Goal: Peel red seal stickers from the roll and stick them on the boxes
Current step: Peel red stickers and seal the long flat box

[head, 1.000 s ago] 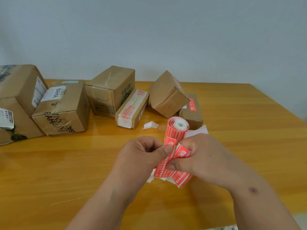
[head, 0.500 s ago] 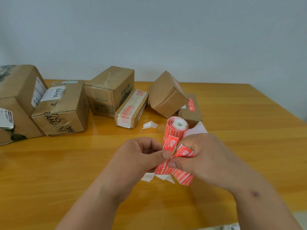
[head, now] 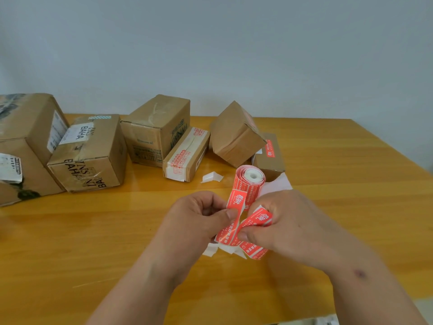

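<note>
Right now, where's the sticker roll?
In the head view, the sticker roll is centre-right above the table, behind the left hand and right hand.

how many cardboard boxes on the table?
6. Big box at far left, BAHA box beside it, tall box mid-back, slim taped box leaning on it, tilted box, low box behind the roll. More may lie off-frame left.

One head-worn view looks forward and down, close over the table (head: 351, 184), boxes (head: 89, 156) beyond.
</note>
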A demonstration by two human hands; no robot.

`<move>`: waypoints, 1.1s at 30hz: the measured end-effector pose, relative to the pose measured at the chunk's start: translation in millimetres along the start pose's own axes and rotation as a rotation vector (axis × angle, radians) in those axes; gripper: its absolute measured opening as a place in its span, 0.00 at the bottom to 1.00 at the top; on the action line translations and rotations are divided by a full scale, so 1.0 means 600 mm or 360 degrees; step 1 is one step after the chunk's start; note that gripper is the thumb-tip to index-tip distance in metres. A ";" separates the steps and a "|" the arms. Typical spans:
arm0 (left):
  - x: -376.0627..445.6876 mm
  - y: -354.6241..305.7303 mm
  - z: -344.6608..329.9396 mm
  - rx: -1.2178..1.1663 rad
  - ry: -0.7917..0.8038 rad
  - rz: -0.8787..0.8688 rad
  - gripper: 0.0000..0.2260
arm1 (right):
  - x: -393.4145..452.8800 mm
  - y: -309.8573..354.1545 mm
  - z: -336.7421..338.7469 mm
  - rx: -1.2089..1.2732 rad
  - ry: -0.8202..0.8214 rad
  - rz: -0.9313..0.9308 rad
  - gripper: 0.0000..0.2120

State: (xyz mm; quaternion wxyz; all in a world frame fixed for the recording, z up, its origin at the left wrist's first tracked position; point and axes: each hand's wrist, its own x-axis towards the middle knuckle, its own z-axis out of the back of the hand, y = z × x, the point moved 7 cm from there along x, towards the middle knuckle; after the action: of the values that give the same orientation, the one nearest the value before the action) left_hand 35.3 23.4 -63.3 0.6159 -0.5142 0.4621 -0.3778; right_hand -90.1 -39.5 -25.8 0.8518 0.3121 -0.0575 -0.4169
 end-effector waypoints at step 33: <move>0.003 -0.001 -0.004 0.0098 -0.0157 -0.0141 0.03 | 0.001 0.025 0.007 -0.0544 -0.0190 0.0174 0.14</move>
State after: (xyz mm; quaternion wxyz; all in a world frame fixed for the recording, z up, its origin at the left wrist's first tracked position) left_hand 33.7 20.9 -62.9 0.6362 -0.5328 0.3962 -0.3929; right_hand -81.0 -35.2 -13.7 0.9089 0.1340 -0.0533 -0.3914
